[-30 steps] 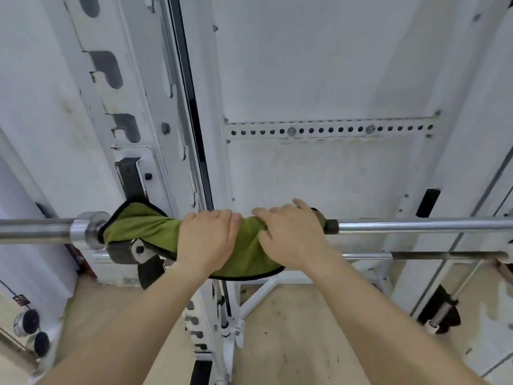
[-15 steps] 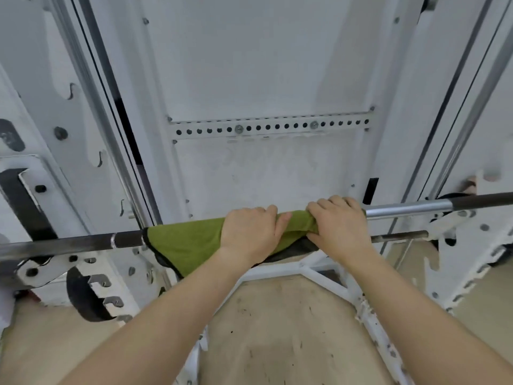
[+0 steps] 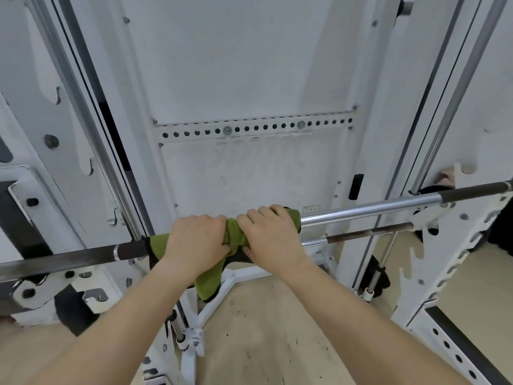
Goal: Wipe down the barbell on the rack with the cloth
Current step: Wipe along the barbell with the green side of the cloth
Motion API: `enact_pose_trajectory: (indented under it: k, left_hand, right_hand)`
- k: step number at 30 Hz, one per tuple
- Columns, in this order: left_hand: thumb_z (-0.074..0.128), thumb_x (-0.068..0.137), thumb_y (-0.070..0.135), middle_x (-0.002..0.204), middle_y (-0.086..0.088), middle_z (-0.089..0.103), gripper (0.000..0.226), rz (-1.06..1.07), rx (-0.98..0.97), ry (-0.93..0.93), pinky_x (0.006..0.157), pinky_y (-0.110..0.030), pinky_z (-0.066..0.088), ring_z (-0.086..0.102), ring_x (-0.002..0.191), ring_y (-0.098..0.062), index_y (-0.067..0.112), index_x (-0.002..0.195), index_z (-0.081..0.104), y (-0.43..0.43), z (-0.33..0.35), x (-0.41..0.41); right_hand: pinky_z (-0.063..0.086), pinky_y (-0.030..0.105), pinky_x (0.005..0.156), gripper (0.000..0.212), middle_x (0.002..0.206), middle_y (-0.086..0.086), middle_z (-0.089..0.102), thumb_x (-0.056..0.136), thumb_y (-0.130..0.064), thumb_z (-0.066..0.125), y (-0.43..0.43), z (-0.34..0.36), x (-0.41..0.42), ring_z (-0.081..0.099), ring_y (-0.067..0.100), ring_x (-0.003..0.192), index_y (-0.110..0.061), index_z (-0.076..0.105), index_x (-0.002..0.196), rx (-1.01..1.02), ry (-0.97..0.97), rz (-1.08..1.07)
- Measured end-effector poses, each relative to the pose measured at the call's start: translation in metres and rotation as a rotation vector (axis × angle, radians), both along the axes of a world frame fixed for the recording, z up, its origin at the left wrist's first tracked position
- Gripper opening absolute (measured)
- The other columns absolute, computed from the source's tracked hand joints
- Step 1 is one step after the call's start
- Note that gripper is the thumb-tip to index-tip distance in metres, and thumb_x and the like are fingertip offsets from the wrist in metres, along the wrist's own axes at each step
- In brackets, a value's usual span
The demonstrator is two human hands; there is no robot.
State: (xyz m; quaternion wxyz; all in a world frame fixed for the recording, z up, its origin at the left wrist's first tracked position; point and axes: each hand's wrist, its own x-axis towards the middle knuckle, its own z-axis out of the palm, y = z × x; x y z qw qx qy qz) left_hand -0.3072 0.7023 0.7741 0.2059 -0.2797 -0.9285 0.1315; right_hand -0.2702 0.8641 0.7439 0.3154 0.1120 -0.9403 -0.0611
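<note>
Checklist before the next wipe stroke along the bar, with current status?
1. Left hand gripping the olive-green cloth with black edging round the bar: ok.
2. Right hand gripping the cloth: ok.
3. Cloth spread evenly: not ok. It is bunched between the hands and one corner hangs below.
4. Long steel barbell, chrome stretch to the right of the right hand bare: ok.
5. Barbell seated in the white metal rack: cannot tell, as its supports are mostly hidden.
</note>
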Motion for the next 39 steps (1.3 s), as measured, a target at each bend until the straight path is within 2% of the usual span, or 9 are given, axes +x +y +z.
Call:
enact_pose_trajectory:
  k: [7,9,13,20,24,28,31,34,39]
  left_hand:
    - [0.050,0.087,0.038,0.068,0.002,0.049,0.021,-0.119,0.084,-0.058,0.048,-0.029,0.028,0.047,0.059,-0.024,0.019,0.087,0.039,0.052,0.002,0.006]
    - [0.051,0.088,0.034,0.074,0.001,0.053,0.021,-0.142,0.109,-0.082,0.050,-0.030,0.026,0.045,0.062,-0.025,0.019,0.088,0.037,0.078,0.001,0.008]
    - [0.051,0.089,0.035,0.069,0.004,0.041,0.022,-0.165,0.104,-0.079,0.046,-0.030,0.021,0.044,0.060,-0.024,0.019,0.090,0.036,0.121,-0.001,0.008]
    - [0.050,0.090,0.042,0.064,0.004,0.036,0.027,-0.188,0.095,-0.008,0.046,-0.031,0.024,0.045,0.058,-0.023,0.019,0.091,0.037,0.221,-0.003,0.018]
    - [0.049,0.091,0.044,0.057,0.004,0.032,0.029,-0.183,0.110,0.040,0.044,-0.029,0.018,0.039,0.048,-0.021,0.018,0.086,0.037,0.290,-0.009,0.029]
    - [0.068,0.071,0.045,0.044,0.006,0.027,0.037,-0.126,0.139,0.062,0.041,-0.023,0.008,0.023,0.034,-0.020,0.019,0.068,0.042,0.314,-0.016,0.028]
    - [0.062,0.073,0.050,0.051,0.003,0.044,0.035,-0.111,0.124,0.073,0.041,-0.025,0.024,0.038,0.041,-0.024,0.019,0.075,0.045,0.313,-0.016,0.030]
    - [0.048,0.081,0.054,0.065,0.004,0.049,0.033,-0.033,0.148,-0.028,0.050,-0.030,0.034,0.053,0.058,-0.025,0.022,0.086,0.042,0.306,-0.008,0.035]
    - [0.048,0.080,0.060,0.062,0.004,0.047,0.037,0.060,0.144,-0.023,0.050,-0.030,0.036,0.056,0.059,-0.025,0.023,0.081,0.043,0.263,-0.007,0.032]
  right_hand:
    - [0.040,0.038,0.084,0.040,0.086,-0.005,0.062,0.065,-0.044,0.073,0.085,-0.001,0.018,0.059,0.022,0.084,-0.023,0.062,0.097,0.040,-0.038,-0.129]
    - [0.039,0.037,0.081,0.039,0.084,-0.006,0.062,0.064,-0.046,0.072,0.102,0.003,0.019,0.060,0.022,0.082,-0.024,0.062,0.095,0.046,-0.087,-0.161]
    - [0.041,0.037,0.074,0.036,0.077,-0.006,0.063,0.066,-0.049,0.065,0.141,0.007,0.020,0.061,0.023,0.075,-0.022,0.063,0.089,0.055,-0.131,-0.221]
    - [0.042,0.037,0.071,0.029,0.070,-0.003,0.061,0.067,-0.046,0.064,0.237,-0.003,0.027,0.059,0.023,0.069,-0.019,0.060,0.078,0.056,0.026,-0.160]
    - [0.042,0.038,0.072,0.024,0.068,-0.002,0.058,0.072,-0.040,0.066,0.301,-0.009,0.033,0.056,0.024,0.066,-0.018,0.058,0.076,0.044,0.112,-0.135]
    - [0.041,0.038,0.076,0.018,0.069,-0.001,0.059,0.075,-0.035,0.063,0.322,-0.012,0.033,0.055,0.025,0.067,-0.018,0.059,0.076,-0.002,0.168,-0.105]
    - [0.040,0.039,0.079,0.017,0.067,-0.001,0.058,0.070,-0.032,0.065,0.314,-0.012,0.034,0.054,0.025,0.067,-0.018,0.057,0.073,-0.066,0.136,-0.126]
    - [0.040,0.040,0.079,0.020,0.063,-0.003,0.058,0.065,-0.035,0.068,0.308,-0.005,0.037,0.055,0.024,0.065,-0.020,0.057,0.071,-0.093,0.051,-0.147]
    - [0.043,0.039,0.070,0.025,0.061,-0.002,0.060,0.063,-0.041,0.070,0.272,0.008,0.035,0.058,0.026,0.062,-0.020,0.057,0.071,-0.057,-0.090,-0.073]
